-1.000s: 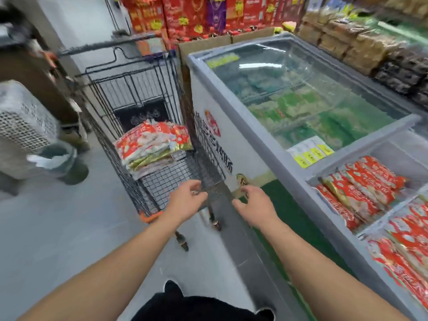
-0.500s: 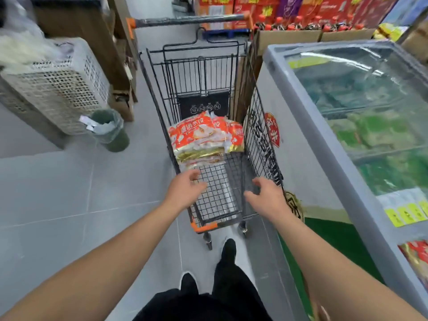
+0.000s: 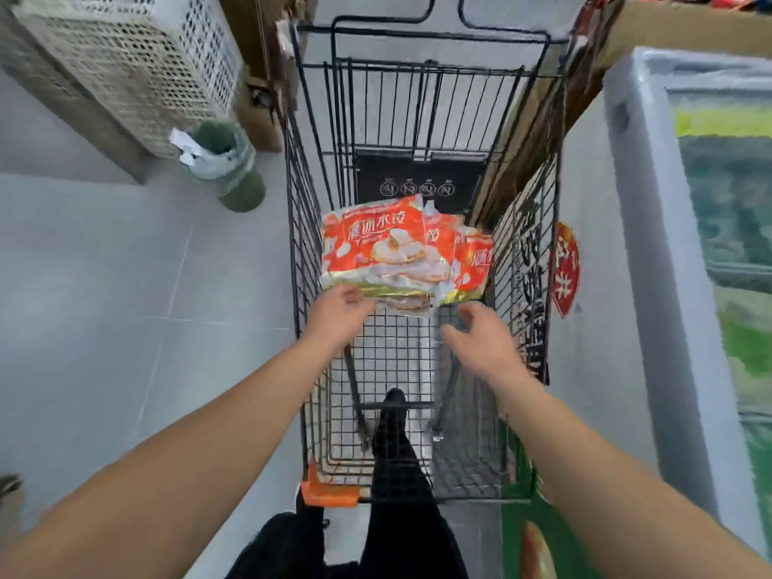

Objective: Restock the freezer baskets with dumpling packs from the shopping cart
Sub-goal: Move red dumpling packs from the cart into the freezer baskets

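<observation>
A: Shopping cart (image 3: 422, 110), contents?
B: One stack of dumpling packs (image 3: 401, 248) on the wire floor; red-orange wrappers, gold lower edge, white dumplings pictured.
A: Hands?
B: Left hand (image 3: 338, 315) fingers loosely spread, at the stack's near edge. Right hand (image 3: 480, 344) loosely spread, holding nothing, just short.
</observation>
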A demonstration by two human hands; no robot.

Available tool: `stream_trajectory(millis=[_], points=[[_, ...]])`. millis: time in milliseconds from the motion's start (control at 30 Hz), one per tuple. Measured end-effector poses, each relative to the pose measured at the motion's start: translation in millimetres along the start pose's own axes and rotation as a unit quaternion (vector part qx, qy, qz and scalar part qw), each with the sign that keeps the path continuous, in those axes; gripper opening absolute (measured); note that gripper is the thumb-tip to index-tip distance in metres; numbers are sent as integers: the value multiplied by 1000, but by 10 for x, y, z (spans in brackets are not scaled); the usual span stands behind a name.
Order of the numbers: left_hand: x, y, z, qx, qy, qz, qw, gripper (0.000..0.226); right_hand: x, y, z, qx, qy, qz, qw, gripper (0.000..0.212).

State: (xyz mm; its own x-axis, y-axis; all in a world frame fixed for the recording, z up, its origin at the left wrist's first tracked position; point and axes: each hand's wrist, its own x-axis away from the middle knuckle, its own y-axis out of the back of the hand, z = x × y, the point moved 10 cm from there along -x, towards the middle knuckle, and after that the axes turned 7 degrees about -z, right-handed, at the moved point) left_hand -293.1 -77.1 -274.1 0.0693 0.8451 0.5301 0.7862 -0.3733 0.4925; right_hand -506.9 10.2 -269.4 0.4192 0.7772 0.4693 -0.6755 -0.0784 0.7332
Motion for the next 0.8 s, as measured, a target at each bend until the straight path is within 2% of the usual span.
stream_trajectory(millis=[233, 333, 433, 500, 567, 633, 800], points=[[-1039, -436, 241, 127, 146, -61, 979, 33, -1256, -158, 129, -37, 11, 31, 999, 55], [-1275, -676, 534, 217, 225, -80, 947, 20, -1618, -328, 148, -52, -5, 49, 997, 55], [-1386, -866, 711, 280, 299, -84, 908, 23, -1888, -494, 155, -121, -45, 48, 990, 49], [-1482, -935, 823, 327, 338, -94, 877, 31, -2044, -647, 140, -199, -107, 53, 973, 33], [-1546, -964, 894, 359, 360, -98, 855, 37, -2155, -802, 158, -277, -161, 62, 945, 16], [-1608, -977, 934, 374, 366, -97, 846, 38, -2258, -910, 160, -307, -184, 59, 932, 6], [-1557, -1010, 1009, 378, 373, -99, 841, 30, -2243, -893, 35, -326, -174, 49, 928, 14]])
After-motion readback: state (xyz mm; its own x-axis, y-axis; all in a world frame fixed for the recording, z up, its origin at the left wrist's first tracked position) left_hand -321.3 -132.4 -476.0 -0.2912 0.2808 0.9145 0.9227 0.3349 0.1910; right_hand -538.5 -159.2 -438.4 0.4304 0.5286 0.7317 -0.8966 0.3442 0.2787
